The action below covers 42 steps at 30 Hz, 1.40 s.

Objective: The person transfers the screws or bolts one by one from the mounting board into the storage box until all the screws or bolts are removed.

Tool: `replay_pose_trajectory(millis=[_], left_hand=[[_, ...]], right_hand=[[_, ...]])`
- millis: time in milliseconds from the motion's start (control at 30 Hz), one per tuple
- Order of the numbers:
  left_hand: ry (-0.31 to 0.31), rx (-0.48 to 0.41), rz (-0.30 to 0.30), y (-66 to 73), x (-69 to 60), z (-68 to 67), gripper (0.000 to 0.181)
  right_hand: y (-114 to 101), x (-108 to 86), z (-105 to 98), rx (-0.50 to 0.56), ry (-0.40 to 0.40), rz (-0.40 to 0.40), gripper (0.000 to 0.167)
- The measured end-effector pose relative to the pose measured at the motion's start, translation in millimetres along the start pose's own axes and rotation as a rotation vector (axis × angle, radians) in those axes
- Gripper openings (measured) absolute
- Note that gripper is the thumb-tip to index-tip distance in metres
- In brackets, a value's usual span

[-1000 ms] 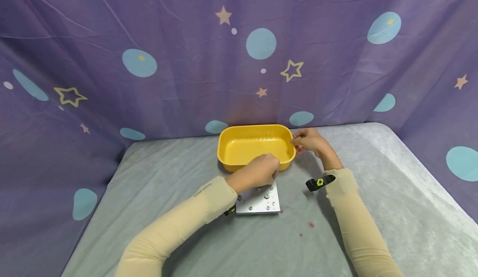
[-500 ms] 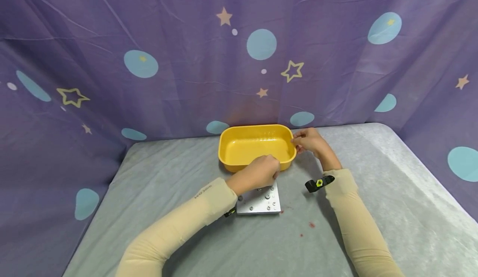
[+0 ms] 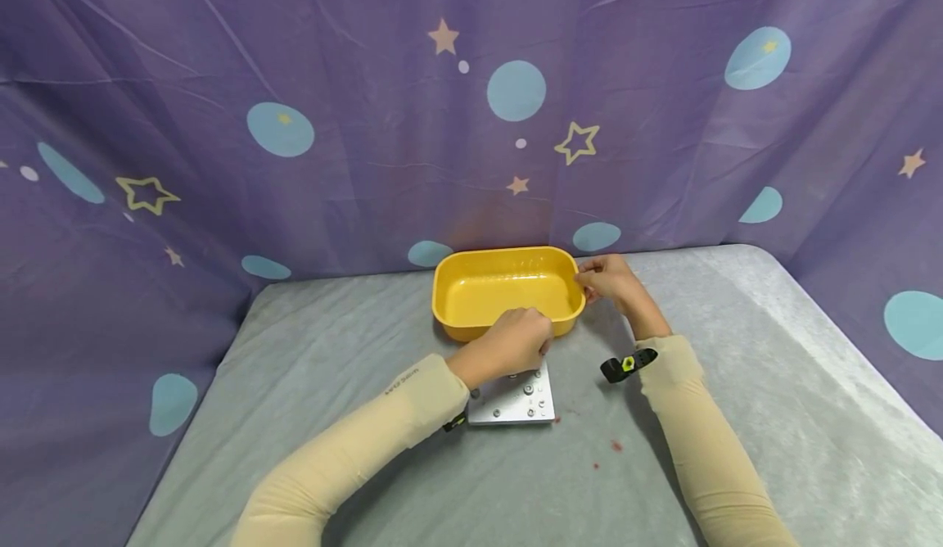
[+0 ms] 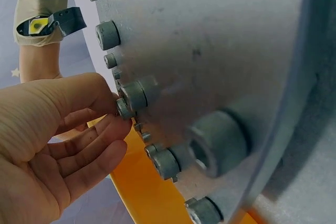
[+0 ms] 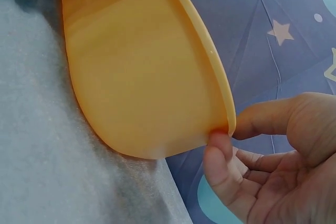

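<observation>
My left hand (image 3: 514, 341) reaches over the silver metal plate (image 3: 508, 409); its fingertips are hidden in the head view. In the left wrist view, thumb and fingers pinch the head of a small socket head screw (image 4: 123, 109) standing in the plate. Several more screws of different sizes stick up from it, among them a large one (image 4: 216, 145) close to the camera. Farther back, my right hand (image 3: 615, 279) pinches the right end of a yellow plastic basin (image 3: 482, 295) at its rim, thumb and fingers on either side of the wall.
The plate lies on a grey cloth-covered table (image 3: 354, 350), just in front of the basin. A purple curtain (image 3: 383, 137) with stars and dots hangs behind the table's back edge. Small red marks (image 3: 616, 446) spot the cloth right of the plate.
</observation>
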<state>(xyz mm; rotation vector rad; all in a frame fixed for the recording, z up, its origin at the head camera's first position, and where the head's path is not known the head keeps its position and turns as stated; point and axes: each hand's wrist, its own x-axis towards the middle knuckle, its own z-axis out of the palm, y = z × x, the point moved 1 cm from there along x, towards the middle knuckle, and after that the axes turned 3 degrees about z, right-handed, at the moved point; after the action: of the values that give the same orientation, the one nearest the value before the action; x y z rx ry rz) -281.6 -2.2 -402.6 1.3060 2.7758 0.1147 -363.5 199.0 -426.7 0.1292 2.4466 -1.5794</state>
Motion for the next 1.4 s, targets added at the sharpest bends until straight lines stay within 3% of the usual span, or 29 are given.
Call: replay_pose_trajectory(millis=[167, 300, 667, 967, 1400], left_hand=[[0.005, 0.021, 0.001, 0.2, 0.8, -0.3, 0.031], [-0.001, -0.009, -0.005, 0.0, 0.7, -0.7, 0.035], [-0.055, -0.100, -0.062, 0.8, 1.6, -4.4, 0.024], [-0.039, -0.079, -0.049, 0.5, 4.5, -5.6, 0.018], [-0.054, -0.057, -0.045, 0.3, 3.8, -0.3, 0.032]], right_hand=[[0.3, -0.4, -0.8, -0.003, -0.013, -0.004, 0.035], [-0.7, -1.8, -1.7, -0.008, -0.022, -0.005, 0.034], [1.2, -0.4, -3.4, 0.014, -0.038, -0.006, 0.035], [1.9, -1.2, -4.1, 0.016, -0.041, -0.006, 0.035], [1.6, 0.4, -1.8, 0.001, -0.029, 0.000, 0.035]])
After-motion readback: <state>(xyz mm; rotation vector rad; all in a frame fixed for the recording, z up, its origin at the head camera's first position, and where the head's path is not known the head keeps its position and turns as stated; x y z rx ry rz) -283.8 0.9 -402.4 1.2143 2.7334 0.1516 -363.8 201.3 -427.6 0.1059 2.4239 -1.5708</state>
